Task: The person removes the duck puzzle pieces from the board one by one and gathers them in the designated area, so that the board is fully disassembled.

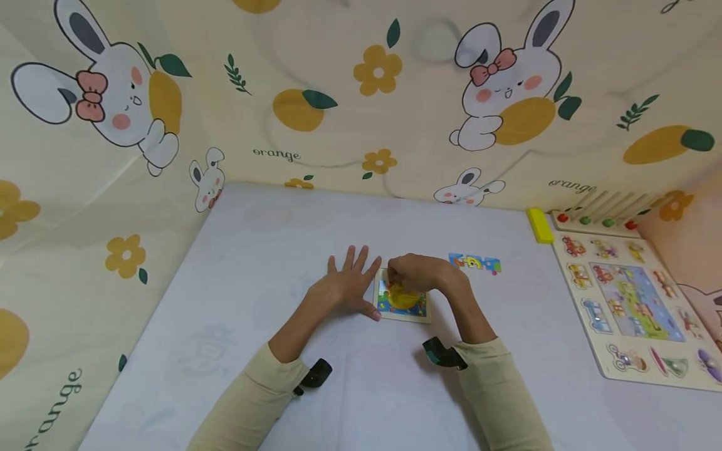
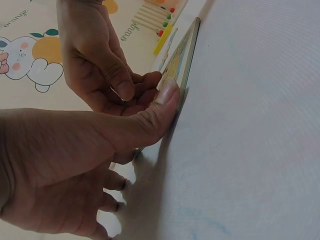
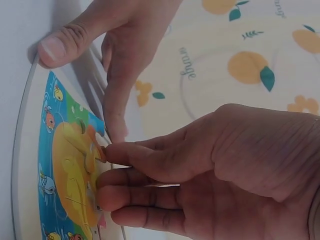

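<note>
A small wooden jigsaw board [image 1: 425, 317], its picture a yellow duck on blue water with fish, lies flat on the white table. My left hand [image 1: 348, 288] is spread beside it, thumb on the near left corner and fingers fanned out along the left side. Over the board's upper part, my right hand [image 1: 420, 272] pinches a yellow-orange puzzle piece [image 3: 93, 147] between thumb and curled fingers, at the edge of the duck picture [image 3: 70, 170]. The piece stands tilted against the picture, and the fingertips partly cover it.
Several loose joined-looking puzzle pieces [image 1: 475, 262] lie behind the right hand. Farther right are a yellow block [image 1: 539, 225], a wooden rack [image 1: 596, 224] with coloured beads and pegs, and a large picture puzzle board [image 1: 586, 313]. A rabbit-patterned cloth [image 1: 338, 125] hangs behind the table.
</note>
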{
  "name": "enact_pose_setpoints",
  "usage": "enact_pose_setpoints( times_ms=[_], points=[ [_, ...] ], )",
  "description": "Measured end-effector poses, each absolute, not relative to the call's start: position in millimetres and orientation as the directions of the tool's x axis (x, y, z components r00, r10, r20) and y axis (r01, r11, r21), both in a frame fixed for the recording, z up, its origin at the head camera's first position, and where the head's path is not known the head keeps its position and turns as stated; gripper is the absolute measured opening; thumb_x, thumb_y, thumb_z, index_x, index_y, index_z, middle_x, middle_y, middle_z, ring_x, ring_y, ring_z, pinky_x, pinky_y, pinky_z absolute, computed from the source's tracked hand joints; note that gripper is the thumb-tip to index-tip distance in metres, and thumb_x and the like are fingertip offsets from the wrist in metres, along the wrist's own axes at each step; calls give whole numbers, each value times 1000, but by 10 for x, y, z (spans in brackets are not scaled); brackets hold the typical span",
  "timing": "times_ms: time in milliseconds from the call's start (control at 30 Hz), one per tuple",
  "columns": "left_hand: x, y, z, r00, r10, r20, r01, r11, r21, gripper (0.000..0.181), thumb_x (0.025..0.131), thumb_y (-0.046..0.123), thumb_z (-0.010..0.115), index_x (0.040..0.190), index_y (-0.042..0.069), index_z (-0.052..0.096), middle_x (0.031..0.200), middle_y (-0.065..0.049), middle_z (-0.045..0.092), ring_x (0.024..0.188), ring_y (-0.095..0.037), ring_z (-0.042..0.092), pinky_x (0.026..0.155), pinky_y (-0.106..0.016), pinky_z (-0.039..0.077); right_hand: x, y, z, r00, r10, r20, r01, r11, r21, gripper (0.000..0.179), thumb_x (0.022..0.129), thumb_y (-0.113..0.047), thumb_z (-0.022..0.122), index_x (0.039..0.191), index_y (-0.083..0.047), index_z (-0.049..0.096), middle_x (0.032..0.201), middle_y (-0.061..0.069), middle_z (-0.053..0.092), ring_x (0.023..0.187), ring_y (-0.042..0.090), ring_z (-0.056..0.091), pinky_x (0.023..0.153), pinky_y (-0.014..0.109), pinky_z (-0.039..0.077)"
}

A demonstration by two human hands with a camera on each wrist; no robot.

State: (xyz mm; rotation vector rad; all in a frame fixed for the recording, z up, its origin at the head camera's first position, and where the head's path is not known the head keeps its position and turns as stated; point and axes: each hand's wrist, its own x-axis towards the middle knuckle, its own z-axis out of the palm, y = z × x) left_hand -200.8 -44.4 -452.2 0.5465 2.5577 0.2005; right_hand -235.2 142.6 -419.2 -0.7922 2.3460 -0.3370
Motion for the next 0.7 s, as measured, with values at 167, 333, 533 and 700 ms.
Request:
enact_pose_setpoints(
  times_ms=[167,333,533,700],
  points=[
    [-2016,-440,-4524,-789,416,-453,346,909,231,116,86,63,76,170,21,7,177,-14,-9,165,-40,-9,128,-71,10,-2352,1434,-4177,-613,-640,-463,-466,766,-443,10,104,-17,64,102,-7,61,87,4,63,80,14,57,76,25,47],
    [-2013,-442,-4526,-789,419,-449,350,908,232,117,85,64,76,170,21,8,177,-15,-9,165,-41,-9,127,-72,11,-2350,1429,-4171,-606,-663,-440,-484,746,-458,12,101,-15,69,99,-8,60,80,1,57,78,13,56,73,25,44],
    [-2000,-444,-4508,-788,422,-448,353,906,234,117,85,64,76,170,20,8,177,-16,-8,164,-41,-8,127,-73,10,-2377,1438,-4202,-581,-708,-402,-507,701,-502,12,99,-8,71,98,-7,59,81,2,56,81,13,56,77,27,46],
    [-1998,-450,-4500,-789,419,-448,351,907,232,117,85,64,76,170,20,9,177,-16,-8,165,-41,-8,127,-72,10,-2407,1442,-4207,-566,-736,-372,-519,669,-532,9,98,-4,70,101,-6,62,86,4,61,82,14,57,79,27,50]
  ],
)
